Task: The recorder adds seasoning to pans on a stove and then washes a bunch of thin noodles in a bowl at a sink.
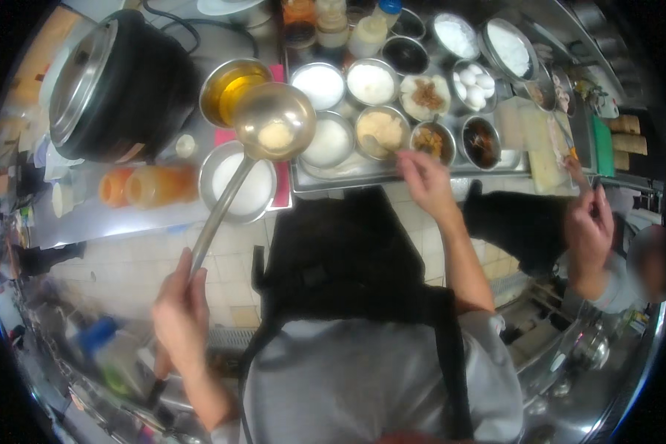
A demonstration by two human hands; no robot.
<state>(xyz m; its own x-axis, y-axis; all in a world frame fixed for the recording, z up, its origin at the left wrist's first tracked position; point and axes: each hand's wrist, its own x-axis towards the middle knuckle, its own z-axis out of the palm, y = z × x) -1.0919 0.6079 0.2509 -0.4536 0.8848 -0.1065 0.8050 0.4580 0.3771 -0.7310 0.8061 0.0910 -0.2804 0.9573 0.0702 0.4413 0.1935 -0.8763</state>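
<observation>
My left hand (183, 316) grips the long handle of a large metal ladle (288, 119), whose bowl hangs over the gap between an oil bowl and the seasoning bowls. A small heap of pale yellow powder (276, 135) lies in the ladle. With its fingertips, my right hand (426, 180) pinches the end of a small spoon (376, 145). That spoon rests in a metal bowl of tan powder (382, 126). Left of it stands a bowl of white granules (327, 140); on its right is a bowl of brown-yellow pieces (433, 143).
Yellow oil fills a metal bowl (213, 102) beside a big black pot (139, 94). Orange jars (161, 186) lie near the counter's front edge. Eggs (474, 86) sit in a bowl at the back. To my right, a co-worker's hands (588, 236) work by a cutting board (541, 150).
</observation>
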